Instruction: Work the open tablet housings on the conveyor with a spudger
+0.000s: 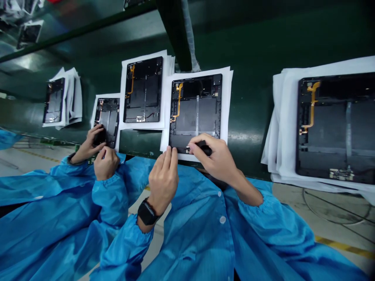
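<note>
Right in front of me an opened tablet housing lies on white foam sheets, with an orange flex cable along its left side. My left hand has its fingers stretched out side by side, their tips on the housing's lower left corner. My right hand is closed around a small black tool, whose thin end points at a little board at the housing's bottom edge. What kind of tool it is cannot be made out, since the fingers cover part of it.
Another tablet housing lies just left, and one on stacked sheets lies to the right. A co-worker's hands work on a housing at left. A green post rises behind my work on the green bench.
</note>
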{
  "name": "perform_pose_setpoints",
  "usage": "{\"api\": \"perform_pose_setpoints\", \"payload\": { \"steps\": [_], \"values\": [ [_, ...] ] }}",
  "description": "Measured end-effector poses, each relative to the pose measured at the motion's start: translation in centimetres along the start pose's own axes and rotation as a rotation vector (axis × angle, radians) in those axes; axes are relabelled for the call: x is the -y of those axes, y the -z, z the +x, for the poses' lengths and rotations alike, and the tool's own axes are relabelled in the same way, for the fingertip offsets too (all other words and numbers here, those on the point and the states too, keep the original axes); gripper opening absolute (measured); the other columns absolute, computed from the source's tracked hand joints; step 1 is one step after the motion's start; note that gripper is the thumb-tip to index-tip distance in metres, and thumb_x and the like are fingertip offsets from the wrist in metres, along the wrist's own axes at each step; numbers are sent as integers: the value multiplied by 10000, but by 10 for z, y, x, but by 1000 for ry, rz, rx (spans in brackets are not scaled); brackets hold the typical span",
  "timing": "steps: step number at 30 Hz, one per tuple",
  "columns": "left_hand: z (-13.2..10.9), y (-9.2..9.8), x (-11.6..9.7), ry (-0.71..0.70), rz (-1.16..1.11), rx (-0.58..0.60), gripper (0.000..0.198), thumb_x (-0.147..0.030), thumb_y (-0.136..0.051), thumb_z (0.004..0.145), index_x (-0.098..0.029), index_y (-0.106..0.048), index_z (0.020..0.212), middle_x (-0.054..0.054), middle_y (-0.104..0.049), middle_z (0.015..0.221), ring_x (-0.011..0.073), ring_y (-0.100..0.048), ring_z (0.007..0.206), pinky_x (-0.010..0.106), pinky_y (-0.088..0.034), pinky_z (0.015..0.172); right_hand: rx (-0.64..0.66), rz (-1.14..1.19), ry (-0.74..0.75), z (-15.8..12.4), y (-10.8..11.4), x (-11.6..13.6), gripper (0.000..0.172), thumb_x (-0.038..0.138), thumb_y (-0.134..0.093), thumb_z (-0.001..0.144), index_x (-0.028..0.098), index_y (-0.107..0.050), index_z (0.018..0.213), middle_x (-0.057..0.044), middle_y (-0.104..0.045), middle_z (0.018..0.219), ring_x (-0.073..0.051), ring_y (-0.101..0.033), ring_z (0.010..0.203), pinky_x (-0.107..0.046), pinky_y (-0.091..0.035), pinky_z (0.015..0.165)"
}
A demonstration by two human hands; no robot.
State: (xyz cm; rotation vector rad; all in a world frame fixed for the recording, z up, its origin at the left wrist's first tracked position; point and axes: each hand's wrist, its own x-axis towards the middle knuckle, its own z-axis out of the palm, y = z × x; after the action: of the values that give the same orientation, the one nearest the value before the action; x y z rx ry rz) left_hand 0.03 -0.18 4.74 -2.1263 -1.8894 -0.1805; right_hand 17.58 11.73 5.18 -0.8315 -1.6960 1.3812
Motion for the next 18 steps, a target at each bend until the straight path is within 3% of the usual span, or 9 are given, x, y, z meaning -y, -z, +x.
{"api": "perform_pose_setpoints", "payload": {
  "steps": [6,13,16,18],
  "values": [
    [-6,6,-9,78,14,135,487,-81,-426,1043,-80,-598,1498,200,-600,1555,323,-706,1283,430,-600,1049,-31,-17,-3,1,-4,-2,133,270,-633,1039,210,-696,937,-22,-743,857,-178,-699,799,-318,-527,779],
    [11,24,-19,64,74,402,526,-121,-401,1052,-46,-534,1555,310,-514,1589,382,-688,1293,513,-574,1057,-66,3,-51,1,-7,-1,133,291,-659,1019,212,-700,920,-17,-748,838,-177,-706,778,-322,-541,766],
    [14,30,-18,80,51,400,515,-129,-422,1049,-38,-549,1540,307,-543,1569,400,-661,1327,512,-565,1059,-93,55,-85,1,-9,0,147,327,-675,1009,214,-694,917,-11,-742,804,-180,-715,769,-323,-546,750],
    [11,32,-19,122,4,325,515,-112,-432,1039,-56,-559,1536,253,-539,1599,402,-581,1427,502,-538,1105,-116,83,-108,1,-10,0,162,350,-684,1003,214,-692,915,-9,-739,782,-182,-721,764,-321,-546,739]
  ]
}}
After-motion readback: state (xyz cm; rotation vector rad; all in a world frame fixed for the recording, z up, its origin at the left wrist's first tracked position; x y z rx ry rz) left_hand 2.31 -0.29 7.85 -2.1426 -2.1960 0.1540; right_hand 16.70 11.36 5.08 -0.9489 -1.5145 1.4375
